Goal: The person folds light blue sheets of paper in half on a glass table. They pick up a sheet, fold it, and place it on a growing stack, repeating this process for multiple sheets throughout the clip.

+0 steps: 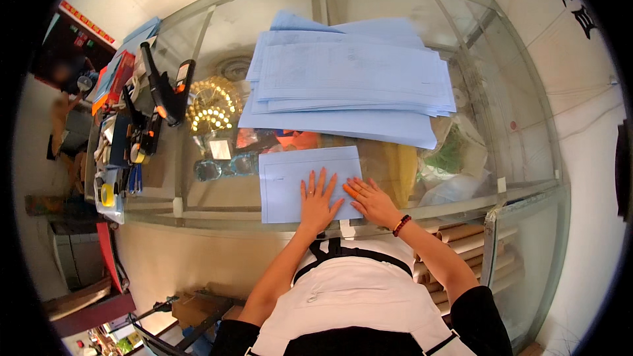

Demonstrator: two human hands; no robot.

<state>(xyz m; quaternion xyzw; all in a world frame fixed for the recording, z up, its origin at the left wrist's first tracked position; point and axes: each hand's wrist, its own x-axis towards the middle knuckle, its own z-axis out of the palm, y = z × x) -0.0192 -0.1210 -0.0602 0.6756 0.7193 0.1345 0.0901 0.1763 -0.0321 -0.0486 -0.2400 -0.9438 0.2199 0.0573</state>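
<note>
A light blue sheet of paper point(280, 201), perhaps folded, lies at the near edge of the glass counter. Flat on its middle rests my left hand point(320, 201), fingers spread and pointing away from me. My right hand point(372, 201) lies over the sheet's right edge, fingers stretched toward the left; a dark red bead bracelet circles that wrist. Neither hand grips anything. Beyond them a loose stack of larger blue printed sheets point(349, 72) spreads across the counter, its edges uneven.
The glass counter top point(158, 191) shows items beneath it, including a gold beaded ornament point(214, 105). At the left stand a black cordless phone point(183, 79), a yellow tape roll point(107, 194) and blue pens point(135, 178). Paper rolls point(461, 231) sit below at the right.
</note>
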